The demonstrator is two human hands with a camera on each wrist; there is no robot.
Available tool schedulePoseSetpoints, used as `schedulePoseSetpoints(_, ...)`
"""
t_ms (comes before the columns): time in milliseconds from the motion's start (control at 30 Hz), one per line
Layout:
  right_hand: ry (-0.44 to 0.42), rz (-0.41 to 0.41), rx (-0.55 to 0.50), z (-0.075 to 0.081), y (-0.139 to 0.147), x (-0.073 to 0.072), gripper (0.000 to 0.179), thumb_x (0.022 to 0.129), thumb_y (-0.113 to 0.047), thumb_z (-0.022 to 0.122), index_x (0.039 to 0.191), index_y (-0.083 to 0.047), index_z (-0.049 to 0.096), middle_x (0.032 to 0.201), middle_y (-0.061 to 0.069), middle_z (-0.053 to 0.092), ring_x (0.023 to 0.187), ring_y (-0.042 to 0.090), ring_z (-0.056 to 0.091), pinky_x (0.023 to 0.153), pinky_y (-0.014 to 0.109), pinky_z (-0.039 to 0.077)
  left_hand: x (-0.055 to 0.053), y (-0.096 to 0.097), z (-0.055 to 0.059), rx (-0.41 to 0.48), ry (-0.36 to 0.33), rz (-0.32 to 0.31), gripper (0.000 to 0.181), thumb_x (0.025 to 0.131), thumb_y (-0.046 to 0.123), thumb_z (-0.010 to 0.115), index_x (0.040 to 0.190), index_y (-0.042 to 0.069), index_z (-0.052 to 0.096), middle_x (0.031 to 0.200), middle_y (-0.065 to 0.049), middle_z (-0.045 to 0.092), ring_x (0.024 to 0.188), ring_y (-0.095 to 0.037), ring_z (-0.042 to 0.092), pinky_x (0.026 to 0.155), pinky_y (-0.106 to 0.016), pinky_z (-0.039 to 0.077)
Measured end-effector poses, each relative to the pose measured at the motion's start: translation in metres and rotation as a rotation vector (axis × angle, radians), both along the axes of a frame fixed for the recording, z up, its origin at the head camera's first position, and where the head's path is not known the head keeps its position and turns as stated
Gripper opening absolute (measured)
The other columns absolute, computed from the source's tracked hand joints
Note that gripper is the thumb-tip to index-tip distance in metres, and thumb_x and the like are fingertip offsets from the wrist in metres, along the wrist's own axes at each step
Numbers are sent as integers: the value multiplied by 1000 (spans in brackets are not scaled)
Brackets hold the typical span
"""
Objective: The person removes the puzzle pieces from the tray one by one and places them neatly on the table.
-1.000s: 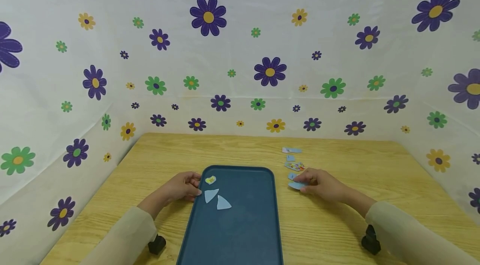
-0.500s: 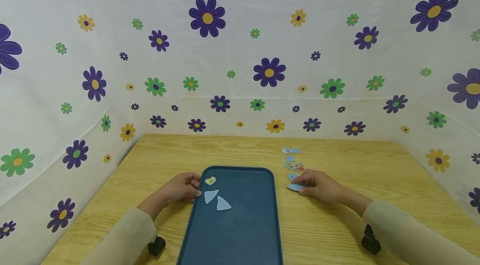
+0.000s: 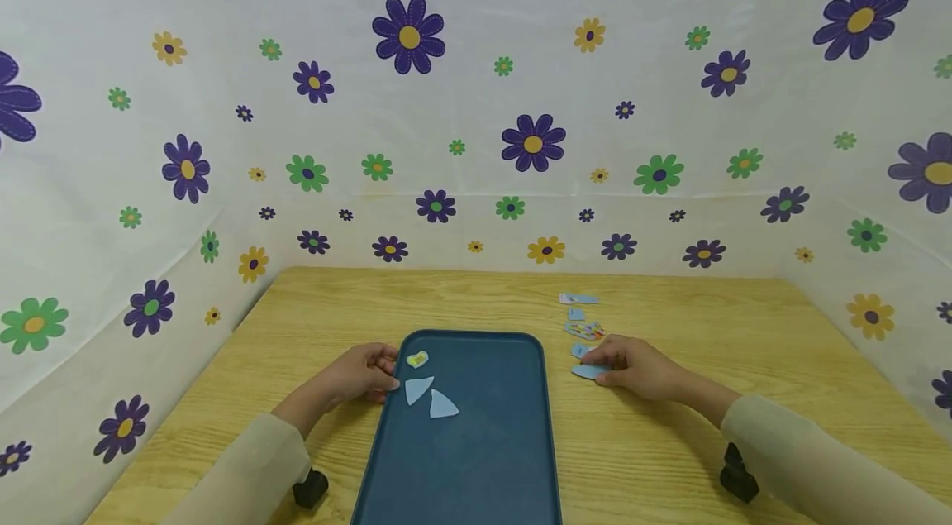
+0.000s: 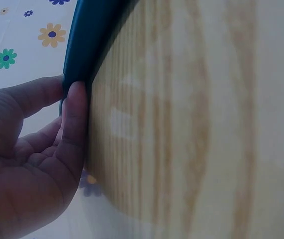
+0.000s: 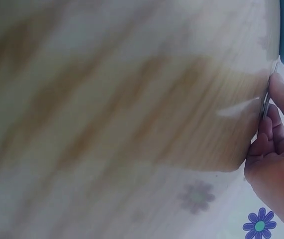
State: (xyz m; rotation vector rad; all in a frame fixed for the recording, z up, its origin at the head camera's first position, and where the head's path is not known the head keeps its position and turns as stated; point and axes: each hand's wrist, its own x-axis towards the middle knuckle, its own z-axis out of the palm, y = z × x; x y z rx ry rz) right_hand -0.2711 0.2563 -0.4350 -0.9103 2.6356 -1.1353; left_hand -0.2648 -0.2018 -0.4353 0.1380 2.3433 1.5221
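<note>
Scarcely anything has moved: right hand (image 3: 638, 368) pinching flat, pointed blue piece (image 3: 587, 372); left hand (image 3: 359, 374) gripping smooth, round-cornered tray (image 3: 483, 459).

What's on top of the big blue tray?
On the tray lie a small yellow-and-white piece and two pale blue pieces, toward its far left corner. They cover whatever is right under them, so that can't be seen. The tray's near end is outside the picture.
</note>
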Motion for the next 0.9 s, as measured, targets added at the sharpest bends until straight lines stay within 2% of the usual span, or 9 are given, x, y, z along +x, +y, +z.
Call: schedulePoseSetpoints(900,-23,-5,33,2,-1,-3,29,87,-8,71,115,-1,69,98,0,59,82,10,49,68,24,43,3,0,3,8,-6,-2,49,84,-6,68,129,-9,49,95,-11,53,76,-20,56,67,-34,56)
